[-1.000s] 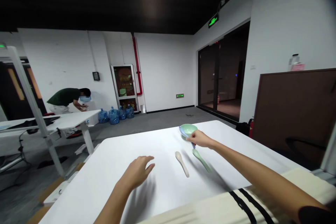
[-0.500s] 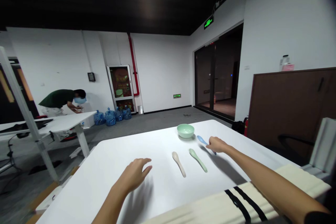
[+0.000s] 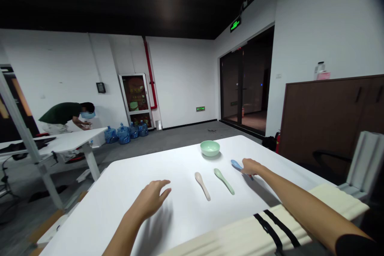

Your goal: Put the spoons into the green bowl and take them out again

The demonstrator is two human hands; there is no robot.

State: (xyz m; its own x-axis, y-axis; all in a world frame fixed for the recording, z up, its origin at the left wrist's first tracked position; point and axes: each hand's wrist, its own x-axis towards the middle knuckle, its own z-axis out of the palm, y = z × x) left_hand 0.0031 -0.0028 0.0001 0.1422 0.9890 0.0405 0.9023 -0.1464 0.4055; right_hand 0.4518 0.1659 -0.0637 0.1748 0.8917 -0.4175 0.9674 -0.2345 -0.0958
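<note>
My right hand [image 3: 251, 167] is closed around the handle of a blue spoon [image 3: 237, 164], whose bowl end points up and left, low over the table. Left of it lies a green spoon [image 3: 223, 181], and further left a beige spoon [image 3: 203, 186]; both rest flat with their handles toward me. A light green bowl [image 3: 210, 149] stands upright behind the spoons. On the left, my left hand [image 3: 154, 197] hovers over the white table [image 3: 126, 176], thumb and fingers apart, holding nothing. The beige spoon is the thing nearest to it.
A cream cloth with black stripes [image 3: 240, 230] lies along the table's near edge. At the far left, a person [image 3: 64, 114] bends beside another white table [image 3: 81, 138], near several blue water bottles [image 3: 123, 134]. A brown cabinet [image 3: 324, 116] stands at the right.
My right hand has shifted slightly right and toward me, carrying the blue spoon farther from the green bowl. My left hand keeps nearly the same place and pose. The view has turned slightly.
</note>
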